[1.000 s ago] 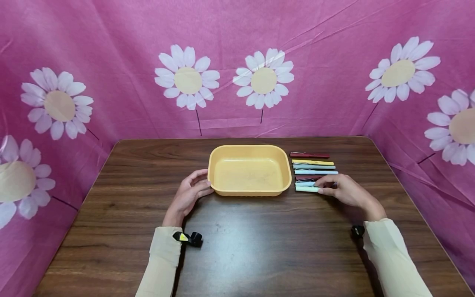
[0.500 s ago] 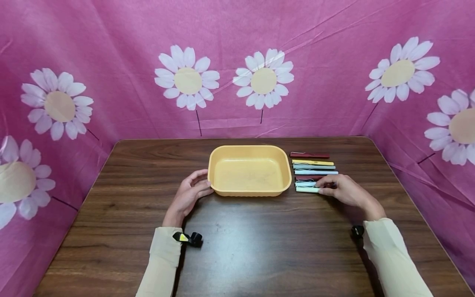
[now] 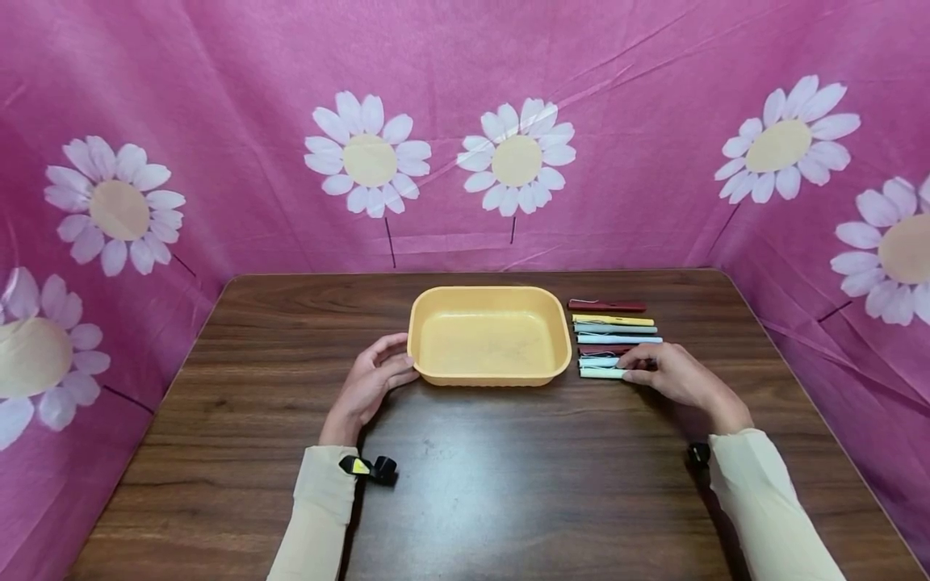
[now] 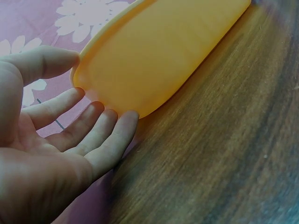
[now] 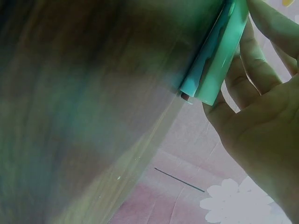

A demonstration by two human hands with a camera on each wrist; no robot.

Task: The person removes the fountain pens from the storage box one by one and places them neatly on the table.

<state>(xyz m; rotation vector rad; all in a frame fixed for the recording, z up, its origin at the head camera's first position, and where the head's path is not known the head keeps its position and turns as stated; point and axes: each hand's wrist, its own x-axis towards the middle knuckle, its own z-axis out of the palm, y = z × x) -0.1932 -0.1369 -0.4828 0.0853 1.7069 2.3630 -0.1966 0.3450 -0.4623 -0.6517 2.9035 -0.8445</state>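
A yellow rectangular plastic basin [image 3: 488, 378] stands on the wooden table with nothing inside. My left hand [image 3: 369, 386] touches its left end with the fingers extended; the left wrist view shows the fingertips along the basin's side and the thumb at the rim. To the basin's right, several pens lie in a row, one behind another. My right hand [image 3: 684, 379] has thumb and fingers around the right end of the nearest, pale green pen [image 3: 600, 374]. Beside that one lies a light blue pen [image 3: 597, 363], partly under the fingers.
Farther back in the row are a light blue pen [image 3: 619, 340], a yellow pen [image 3: 613, 319] and a dark red pen [image 3: 606, 306], the last set a little apart. A pink cloth [image 3: 443, 48] with white flowers hangs behind and beside the brown table [image 3: 465, 484].
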